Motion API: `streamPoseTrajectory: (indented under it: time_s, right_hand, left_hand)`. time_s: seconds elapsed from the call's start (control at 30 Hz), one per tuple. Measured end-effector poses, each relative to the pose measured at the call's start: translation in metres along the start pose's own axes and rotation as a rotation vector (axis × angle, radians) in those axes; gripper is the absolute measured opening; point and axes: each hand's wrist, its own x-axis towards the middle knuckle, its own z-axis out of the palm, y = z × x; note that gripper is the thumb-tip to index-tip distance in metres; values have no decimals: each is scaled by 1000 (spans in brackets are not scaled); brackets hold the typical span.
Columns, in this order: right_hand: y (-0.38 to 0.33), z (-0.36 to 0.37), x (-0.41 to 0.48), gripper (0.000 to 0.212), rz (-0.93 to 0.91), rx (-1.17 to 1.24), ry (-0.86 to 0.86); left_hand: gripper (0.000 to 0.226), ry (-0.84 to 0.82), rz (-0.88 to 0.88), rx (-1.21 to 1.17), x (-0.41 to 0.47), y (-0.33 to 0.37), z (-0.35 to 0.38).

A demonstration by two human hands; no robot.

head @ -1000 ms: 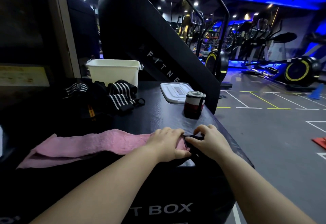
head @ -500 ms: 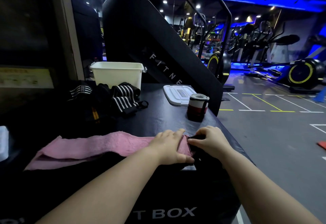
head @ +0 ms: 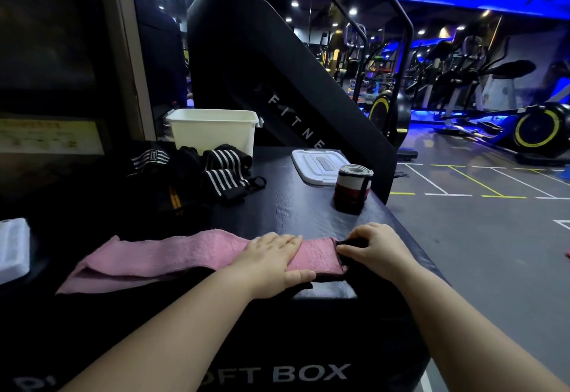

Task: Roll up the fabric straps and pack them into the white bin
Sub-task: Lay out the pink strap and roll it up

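While the left hand (head: 271, 257) lies flat on the pink strap (head: 160, 256) at lower centre, fingers straight and close together, thumb out along the near edge, the right hand (head: 377, 246) sits just right of it, fingers curled, pinching the strap's black end piece. Strap lies flat on the black soft box (head: 293, 209), running from centre to lower left, left end doubled over. White bin (head: 212, 135) stands open at the box's far edge, upper centre-left; contents not visible. White lid (head: 317, 166) lies flat to its right. One rolled strap (head: 353, 188) stands upright just in front of the lid. Loose black striped straps (head: 222, 175) are heaped just in front of the bin.
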Motion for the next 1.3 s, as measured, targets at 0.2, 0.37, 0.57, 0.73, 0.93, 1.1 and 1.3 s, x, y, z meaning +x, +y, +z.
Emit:
streamPoseTrajectory:
  time_s: [0.2, 0.37, 0.57, 0.73, 0.93, 1.1, 1.3]
  right_hand:
    - [-22, -15, -7, 39, -113, -352, 70]
    - [-61, -13, -4, 44, -264, -408, 42]
    - [-69, 19, -2, 42, -65, -205, -59]
    - [-52, 28, -6, 41, -25, -168, -115]
    - [-50, 31, -5, 47, -48, -211, -119]
    - [-49, 30, -2, 45, -49, -210, -132]
    - [-57, 25, 4, 34, -35, -231, -177]
  left_hand:
    - [85, 26, -9, 11, 3, -1, 1]
    - [83, 45, -3, 21, 3, 1, 0]
    - [98, 49, -35, -38, -2, -1, -1]
    - [104, 30, -50, -60, 3, -17, -6]
    - [97, 37, -51, -33, 10, -19, -8]
    - [92, 28, -72, -76, 12, -19, -8]
    - [93, 72, -34, -26, 5, -20, -2]
